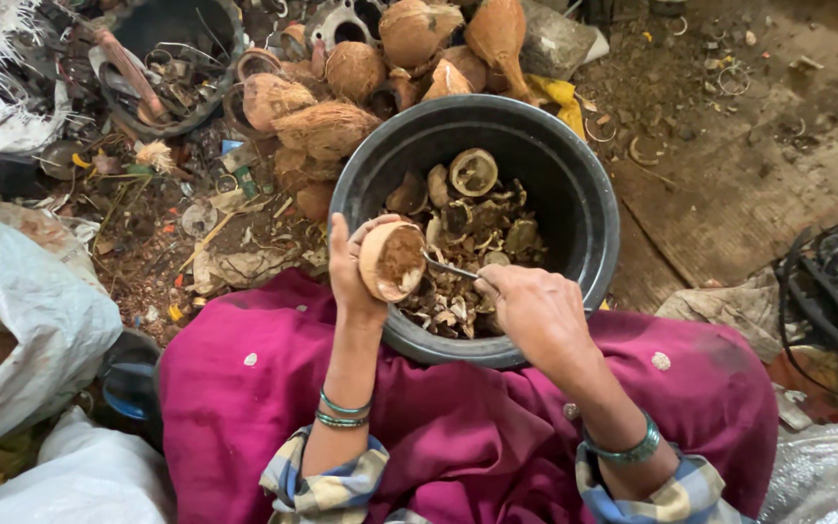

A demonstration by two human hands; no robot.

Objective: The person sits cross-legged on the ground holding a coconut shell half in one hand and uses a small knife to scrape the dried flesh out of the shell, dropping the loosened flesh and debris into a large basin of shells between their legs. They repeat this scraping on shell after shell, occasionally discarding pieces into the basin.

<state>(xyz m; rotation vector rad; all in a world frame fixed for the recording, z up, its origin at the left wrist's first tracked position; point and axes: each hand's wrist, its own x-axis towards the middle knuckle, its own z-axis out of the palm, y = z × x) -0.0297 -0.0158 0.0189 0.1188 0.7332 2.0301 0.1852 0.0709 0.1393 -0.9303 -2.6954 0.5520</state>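
- Coconut half sits in the left hand, held over the near-left rim of a black bucket, at about 9 o'clock from the bucket's centre.
- Left grip is closed around the shell from behind, thumb along the top edge; the cut, open face turns toward 3 o'clock, straight at the other hand.
- Right hand hovers over the bucket's near rim, at about 4 o'clock from the shell and just beside it.
- Right grip is curled tight around the handle of a thin metal tool; the handle itself is hidden inside the fist.
- Tool's long axis runs from about 4 o'clock up to 10 o'clock, its tip touching the lip of the shell's open face.
- Both hands are near each other; the left holds the shell, while the right holds the tool.
- Bucket holds a heap of husk scraps, shell pieces and one hollow ring of shell at 12 o'clock.
- Whole brown coconuts are piled on the floor beyond the bucket, at 11 o'clock.
- Magenta cloth covers the person's lap below the bucket; white sacks lie at 8 o'clock.
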